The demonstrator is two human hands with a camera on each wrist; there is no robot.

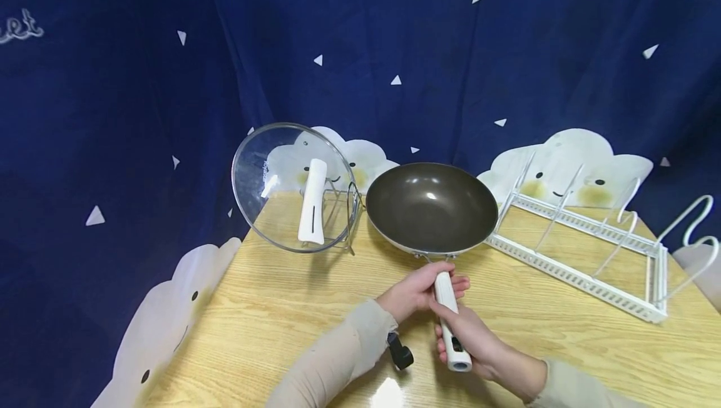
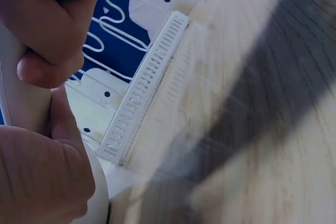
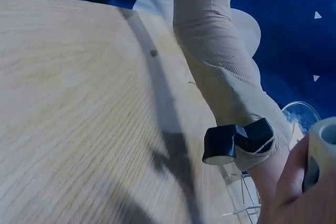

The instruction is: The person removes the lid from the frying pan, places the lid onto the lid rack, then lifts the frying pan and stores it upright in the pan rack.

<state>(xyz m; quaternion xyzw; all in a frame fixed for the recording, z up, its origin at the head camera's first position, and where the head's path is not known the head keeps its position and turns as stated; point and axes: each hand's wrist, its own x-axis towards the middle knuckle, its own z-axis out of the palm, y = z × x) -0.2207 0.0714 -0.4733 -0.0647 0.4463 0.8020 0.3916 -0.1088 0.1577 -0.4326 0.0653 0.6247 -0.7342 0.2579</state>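
Observation:
A wok (image 1: 431, 208) with a dark brown inside and a pale handle (image 1: 446, 295) is held over the wooden table, bowl facing up. The left hand (image 1: 418, 288) holds the handle close to the bowl, its fingers passing beneath and showing on the far side. Nearer the handle's end, the right hand (image 1: 475, 339) grips it, thumb along the top. From the right wrist, the hollow handle end (image 3: 321, 145) shows beside that hand. In the left wrist view, curled fingers (image 2: 50, 30) wrap the handle at the left edge.
A glass lid (image 1: 276, 195) with a white grip (image 1: 313, 204) leans upright in a wire stand (image 1: 350, 220) left of the wok. To the right lies a white rack (image 1: 580, 276) with upright wire dividers. A dark blue curtain (image 1: 360, 32) hangs behind the table (image 1: 270, 333).

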